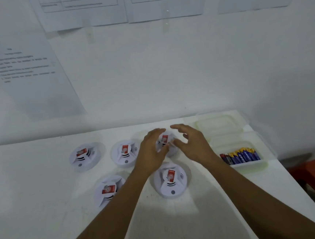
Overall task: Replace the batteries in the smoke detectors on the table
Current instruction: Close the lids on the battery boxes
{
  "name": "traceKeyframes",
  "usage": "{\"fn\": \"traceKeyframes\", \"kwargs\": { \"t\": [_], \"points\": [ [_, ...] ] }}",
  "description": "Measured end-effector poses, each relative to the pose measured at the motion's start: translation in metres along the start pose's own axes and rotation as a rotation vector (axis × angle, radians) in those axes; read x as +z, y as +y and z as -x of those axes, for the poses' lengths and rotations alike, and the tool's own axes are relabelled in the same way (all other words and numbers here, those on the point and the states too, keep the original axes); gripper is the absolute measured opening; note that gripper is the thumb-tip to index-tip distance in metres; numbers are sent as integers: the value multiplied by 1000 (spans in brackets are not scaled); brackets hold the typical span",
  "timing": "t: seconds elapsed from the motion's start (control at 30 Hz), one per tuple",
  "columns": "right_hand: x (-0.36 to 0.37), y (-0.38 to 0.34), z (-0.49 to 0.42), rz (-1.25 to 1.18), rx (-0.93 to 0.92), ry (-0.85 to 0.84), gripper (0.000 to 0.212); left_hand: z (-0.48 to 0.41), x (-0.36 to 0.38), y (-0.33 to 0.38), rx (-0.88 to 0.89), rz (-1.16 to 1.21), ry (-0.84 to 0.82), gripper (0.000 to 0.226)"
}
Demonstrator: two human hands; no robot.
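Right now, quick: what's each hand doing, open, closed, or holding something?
Left hand: fingers curled round the far-right smoke detector, gripping it.
Right hand: open, fingers spread beside that detector, holding nothing.

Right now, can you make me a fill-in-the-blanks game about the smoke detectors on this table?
The white table holds ___ smoke detectors. Each shows a ___ battery on top. The left hand holds the back row's ___ detector, with the right hand open beside it. The clear container holds blue-and-yellow ___.
Missing words: five, red, right, batteries.
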State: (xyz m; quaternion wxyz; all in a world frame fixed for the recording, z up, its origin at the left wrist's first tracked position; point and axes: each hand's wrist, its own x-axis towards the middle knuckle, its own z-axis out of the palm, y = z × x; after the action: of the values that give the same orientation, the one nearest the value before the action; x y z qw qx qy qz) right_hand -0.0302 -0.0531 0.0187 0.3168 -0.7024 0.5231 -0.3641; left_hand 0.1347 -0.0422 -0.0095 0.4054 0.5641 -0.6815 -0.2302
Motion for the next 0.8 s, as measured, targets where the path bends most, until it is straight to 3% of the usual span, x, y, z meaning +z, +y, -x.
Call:
{"fn": "traceKeyframes", "kwargs": {
  "t": [0.17, 0.37, 0.57, 0.8],
  "points": [
    [-73, 3, 24, -4, -72, 159, 29, 5, 21, 45, 89, 83, -61, 52],
    [-162, 68, 74, 253, 39, 278, 21, 17, 76, 84, 73, 125, -326, 89],
    [-188, 108, 95, 38, 293, 192, 19, 24, 107, 90, -49, 172, -355, 103],
    [-190, 124, 97, -158, 300, 228, 17, 18, 119, 94, -79, 229, -336, 106]
  ]
}}
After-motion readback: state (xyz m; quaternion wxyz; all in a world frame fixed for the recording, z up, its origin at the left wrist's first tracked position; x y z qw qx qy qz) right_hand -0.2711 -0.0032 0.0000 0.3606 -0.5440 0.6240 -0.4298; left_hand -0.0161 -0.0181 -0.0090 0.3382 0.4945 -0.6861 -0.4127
